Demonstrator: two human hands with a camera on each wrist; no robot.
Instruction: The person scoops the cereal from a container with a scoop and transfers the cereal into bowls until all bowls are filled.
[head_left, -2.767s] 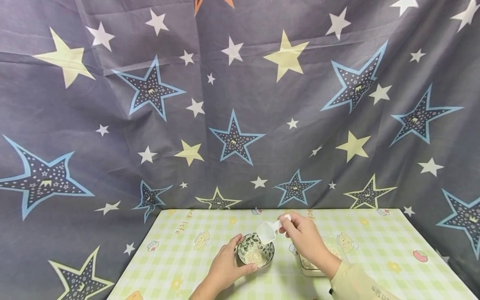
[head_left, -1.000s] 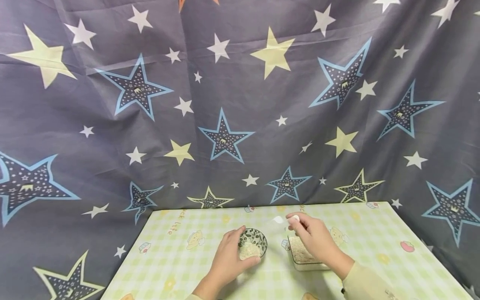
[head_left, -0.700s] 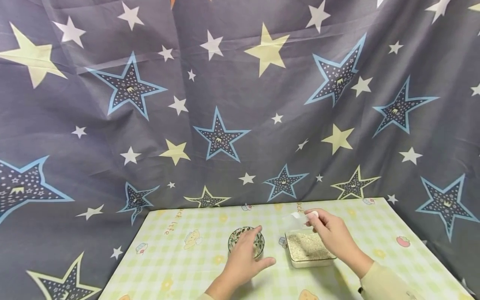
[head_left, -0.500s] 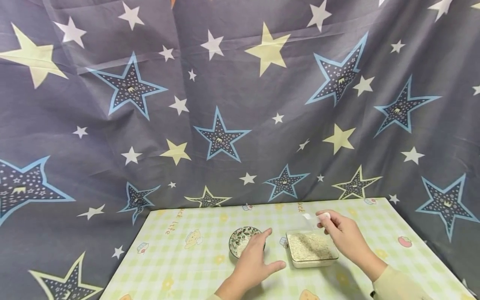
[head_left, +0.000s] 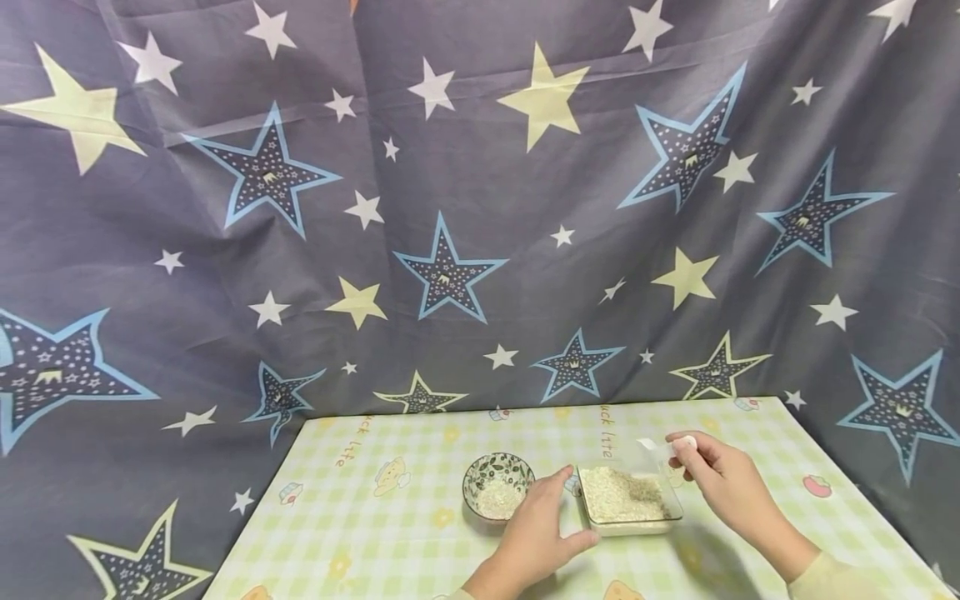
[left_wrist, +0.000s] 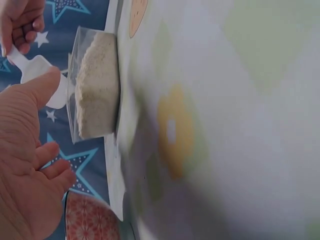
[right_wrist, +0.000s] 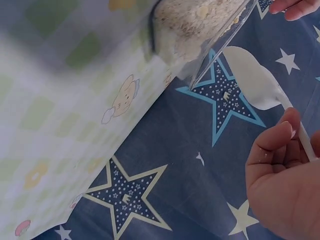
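My right hand (head_left: 723, 479) pinches the handle of a white plastic scoop (right_wrist: 250, 75). The scoop is held up over the back right of a clear rectangular container (head_left: 633, 528), which is filled with pale oat flakes (head_left: 615, 492). Between bowl and container, my left hand (head_left: 536, 529) holds nothing, its thumb spread from the fingers and its fingertips near the container's left side. A small bowl (head_left: 512, 468), leaf-patterned inside and red-patterned outside, stands left of that hand with some flakes (head_left: 498, 498) in it. The hand partly covers the bowl's right side in the head view.
A green-and-white checked cloth (head_left: 360, 517) with cartoon prints covers the table. Behind the table's far edge hangs a dark curtain (head_left: 480, 358) with stars. Shadows of the hands fall on the cloth at the front.
Earlier the scoop was tipped over the bowl while my left hand held the bowl. My left hand has let go and moved right; my right hand has carried the scoop right to the container.
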